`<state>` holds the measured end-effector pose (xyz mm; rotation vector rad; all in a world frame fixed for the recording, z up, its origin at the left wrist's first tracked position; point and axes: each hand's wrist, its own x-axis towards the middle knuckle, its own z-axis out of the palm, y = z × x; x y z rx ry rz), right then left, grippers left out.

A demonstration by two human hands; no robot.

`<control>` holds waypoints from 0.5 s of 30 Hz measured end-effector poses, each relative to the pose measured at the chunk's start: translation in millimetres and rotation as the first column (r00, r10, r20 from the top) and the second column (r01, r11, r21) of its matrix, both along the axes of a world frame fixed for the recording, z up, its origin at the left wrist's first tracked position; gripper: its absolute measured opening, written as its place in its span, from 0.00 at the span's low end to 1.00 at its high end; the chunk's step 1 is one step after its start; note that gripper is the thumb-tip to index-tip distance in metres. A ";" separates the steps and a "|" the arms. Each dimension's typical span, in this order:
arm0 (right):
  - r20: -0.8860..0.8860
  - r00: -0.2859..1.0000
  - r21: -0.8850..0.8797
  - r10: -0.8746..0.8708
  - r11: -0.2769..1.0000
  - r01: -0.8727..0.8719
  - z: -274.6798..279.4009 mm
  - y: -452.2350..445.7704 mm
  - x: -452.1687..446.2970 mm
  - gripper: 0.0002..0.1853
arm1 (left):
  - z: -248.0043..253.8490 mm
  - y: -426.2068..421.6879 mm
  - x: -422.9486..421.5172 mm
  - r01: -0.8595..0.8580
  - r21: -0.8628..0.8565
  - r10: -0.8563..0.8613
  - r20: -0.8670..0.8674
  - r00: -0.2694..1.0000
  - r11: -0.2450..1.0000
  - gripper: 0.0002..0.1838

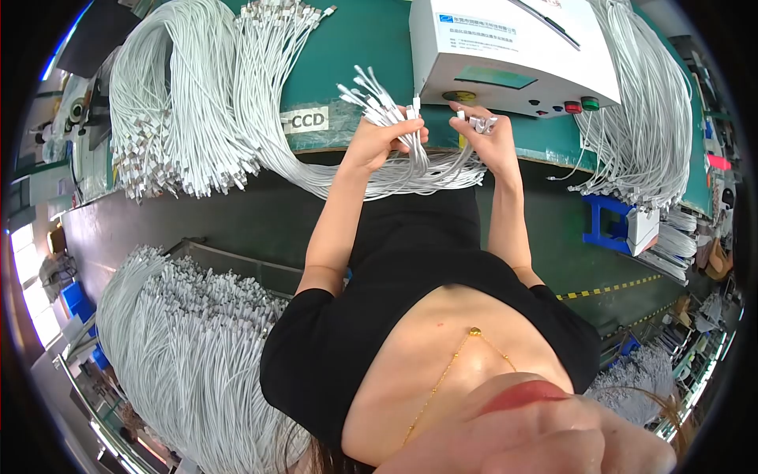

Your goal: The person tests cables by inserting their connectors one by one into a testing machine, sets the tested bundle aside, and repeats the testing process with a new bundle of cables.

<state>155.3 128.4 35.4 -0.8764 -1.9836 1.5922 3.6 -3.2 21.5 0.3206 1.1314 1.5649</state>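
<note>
My left hand [384, 141] is wrapped round a bunch of white cables [379, 101], whose connector ends fan out above the fingers. Close by on the right, my right hand [491, 142] is closed on several white cable ends [477, 123], just below the front of a white machine [513, 59]. Between and below both hands, the cables hang in loops over the edge of the green table [347, 87] and run left into a long bundle [316, 175]. The two hands are apart.
Thick cable bundles hang over the table at the left [178, 103] and right [655, 118]. A CCD label [306, 120] is on the table. Another large cable heap [189, 355] lies at the lower left. A blue stool [604, 221] stands at the right.
</note>
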 end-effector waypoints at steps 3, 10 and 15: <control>-0.030 0.998 -0.234 -0.052 0.971 0.044 -2.1 -3.2 -2.4 0.12 | -0.9 1.7 0.2 0.005 -0.006 -0.005 -0.011 1.000 1.000 0.08; -0.100 0.992 -0.523 -0.073 0.852 0.010 -21.9 -2.5 -15.4 0.11 | -1.6 1.5 0.3 -0.020 -0.052 0.018 -0.029 0.999 0.998 0.07; -0.110 0.976 -0.565 -0.189 0.820 0.095 -25.9 0.7 -21.2 0.11 | -4.3 4.5 0.0 -0.062 0.009 0.062 0.010 0.998 0.998 0.08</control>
